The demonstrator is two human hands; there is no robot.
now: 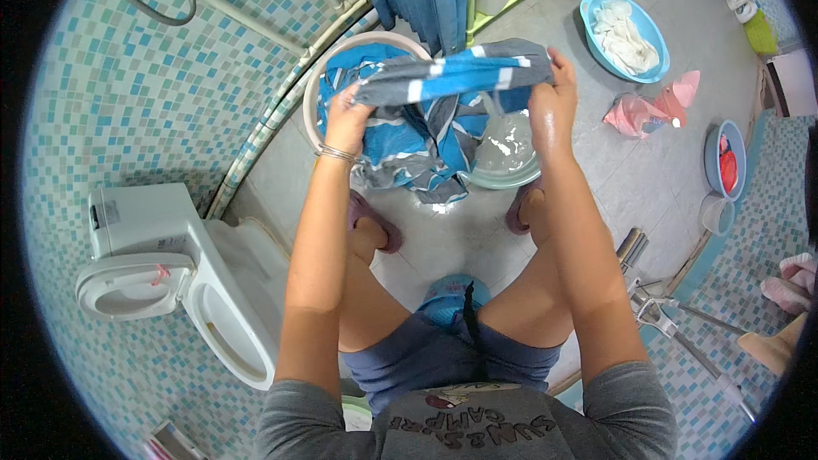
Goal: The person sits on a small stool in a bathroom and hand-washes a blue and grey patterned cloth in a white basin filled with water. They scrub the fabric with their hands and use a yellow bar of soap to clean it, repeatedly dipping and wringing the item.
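A blue, grey and white patterned cloth (464, 75) is stretched sideways between my two hands, bunched into a long band. My left hand (348, 122) grips its left end, a metal bangle on the wrist. At the other end, my right hand (555, 102) is closed on the fabric and looks wet. More of the same cloth hangs below, partly in a large pale basin (312, 106) and partly over the floor. A pale green basin (509, 180) of water stands beside it, below my right hand; its far side is hidden by the cloth.
A light blue basin (588, 21) with white laundry stands at the far right, near a pink plastic bag (630, 115). Further right is a blue basin (711, 149) with red items. A toilet (230, 324) is at left; a green rack (511, 4) stands behind.
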